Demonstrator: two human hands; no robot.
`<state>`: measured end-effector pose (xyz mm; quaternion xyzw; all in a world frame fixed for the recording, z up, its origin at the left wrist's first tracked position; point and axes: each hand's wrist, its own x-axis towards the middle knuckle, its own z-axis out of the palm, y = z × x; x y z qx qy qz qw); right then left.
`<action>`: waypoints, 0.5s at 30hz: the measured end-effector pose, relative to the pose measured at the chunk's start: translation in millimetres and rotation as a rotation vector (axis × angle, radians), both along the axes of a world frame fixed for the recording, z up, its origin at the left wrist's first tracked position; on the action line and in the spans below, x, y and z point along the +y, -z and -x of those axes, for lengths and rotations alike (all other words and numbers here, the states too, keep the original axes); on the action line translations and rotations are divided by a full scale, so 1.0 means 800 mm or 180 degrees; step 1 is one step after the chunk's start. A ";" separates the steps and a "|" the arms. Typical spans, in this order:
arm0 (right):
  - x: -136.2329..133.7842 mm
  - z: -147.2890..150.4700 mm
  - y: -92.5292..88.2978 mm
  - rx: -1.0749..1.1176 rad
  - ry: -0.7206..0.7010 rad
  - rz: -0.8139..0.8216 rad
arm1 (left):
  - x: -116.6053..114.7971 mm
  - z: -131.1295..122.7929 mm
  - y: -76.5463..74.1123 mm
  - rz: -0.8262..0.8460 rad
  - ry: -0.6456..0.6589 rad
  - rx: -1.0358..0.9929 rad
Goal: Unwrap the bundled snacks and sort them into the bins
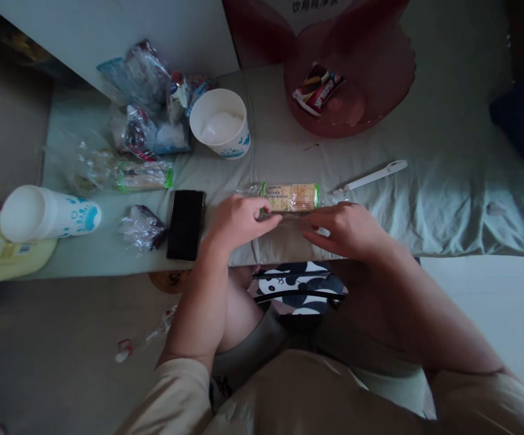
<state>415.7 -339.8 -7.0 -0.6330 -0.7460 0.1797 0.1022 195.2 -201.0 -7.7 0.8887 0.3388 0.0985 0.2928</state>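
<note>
A clear packet of soda biscuits (293, 197) with green ends lies on the cloth-covered surface, just beyond both hands. My left hand (240, 219) is at its near left corner, fingers curled and thumb pointing right. From the right, my right hand (344, 226) reaches in with its fingers bent toward the packet's near edge. A strip of clear plastic spans the gap between the hands, and both seem closed on it. Something small and whitish shows between the right fingers, too unclear to name. A white knife-like tool (373, 176) lies beyond the right hand.
Left of the hands are a black phone (186, 225), a crumpled wrapper (140, 228) and another biscuit packet (145, 176). A white paper bucket (221, 125) stands near bagged snacks (146, 124). Another bucket (51, 212) lies tipped. A red bowl (357, 124) holds a snack packet (319, 89).
</note>
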 end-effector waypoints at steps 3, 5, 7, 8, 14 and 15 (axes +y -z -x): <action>0.001 0.008 -0.005 -0.0245 0.0064 0.0314 | 0.002 0.004 -0.005 -0.0046 0.0446 0.0158; 0.003 0.011 -0.009 -0.0402 0.0042 0.0633 | 0.001 0.009 -0.010 -0.0122 0.0566 0.0227; 0.004 0.011 -0.013 -0.0520 0.0057 0.0932 | 0.000 0.014 -0.015 -0.0098 0.0480 0.0348; 0.005 0.011 -0.015 -0.0550 0.0077 0.1036 | 0.000 0.016 -0.016 -0.0045 0.0423 0.0431; 0.002 0.005 -0.026 -0.0731 0.0381 0.1245 | 0.002 0.019 -0.010 -0.0262 0.0059 0.0471; 0.001 0.004 -0.027 -0.0831 0.0527 0.1244 | 0.002 0.018 -0.006 -0.0294 0.0076 0.0384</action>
